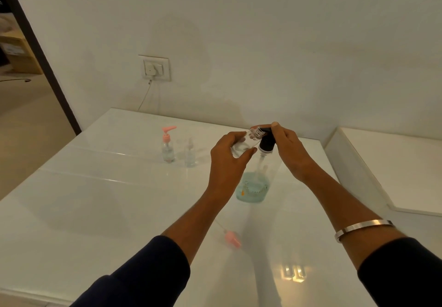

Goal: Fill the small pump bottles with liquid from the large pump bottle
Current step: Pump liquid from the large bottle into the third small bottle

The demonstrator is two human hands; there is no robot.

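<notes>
The large clear pump bottle (253, 187) stands on the white table (119, 199), with pale blue liquid in its lower part and a black pump head (266, 142). My right hand (287, 148) rests on top of that pump head, fingers over it. My left hand (229, 156) grips a small clear open bottle (246, 142), tilted with its threaded neck at the pump's spout. A loose pink pump cap (231, 238) with its tube lies on the table between my forearms. Two more small bottles stand at the back: one with a pink pump (168, 147), one clear (190, 153).
A wall socket (155, 68) with a plug and a thin cable sits above the table's far edge. A second white surface (392, 168) lies to the right. A dark door frame (43, 62) and an open floor are at the left.
</notes>
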